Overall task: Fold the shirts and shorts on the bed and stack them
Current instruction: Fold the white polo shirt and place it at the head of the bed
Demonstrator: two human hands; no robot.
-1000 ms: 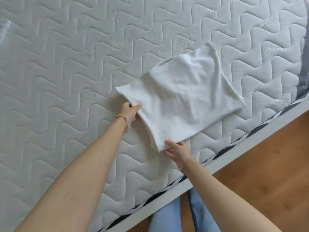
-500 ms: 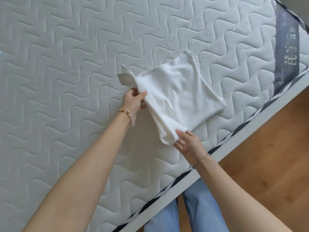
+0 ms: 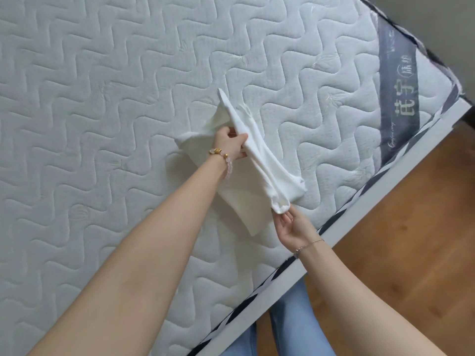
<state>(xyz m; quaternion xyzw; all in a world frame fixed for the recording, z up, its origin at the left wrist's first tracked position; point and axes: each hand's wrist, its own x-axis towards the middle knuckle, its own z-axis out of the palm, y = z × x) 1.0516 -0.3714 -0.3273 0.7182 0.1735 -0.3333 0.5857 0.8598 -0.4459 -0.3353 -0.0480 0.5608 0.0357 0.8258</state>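
Head view: a person stood at the long edge of a bed with a quilted mattress, both arms reaching over it.
White garment: partly folded and held just above the mattress between the two hands. Its layers were bunched into a slanting ridge, with a flat panel hanging below. Whether it was a shirt or shorts could not be told.
Left hand: the fingers were curled round the upper edge of the cloth, thumb on top.
Right hand: the fingertips pinched the lower corner, and the remaining fingers were loosely spread.
Step in hand: judged to be a further fold, or a carry toward a stack.
Risk: the hanging layers could slide apart and undo the fold, since only two points of the edge were held. The light pinch at the corner could also slip.
Containers: none showed in this view.
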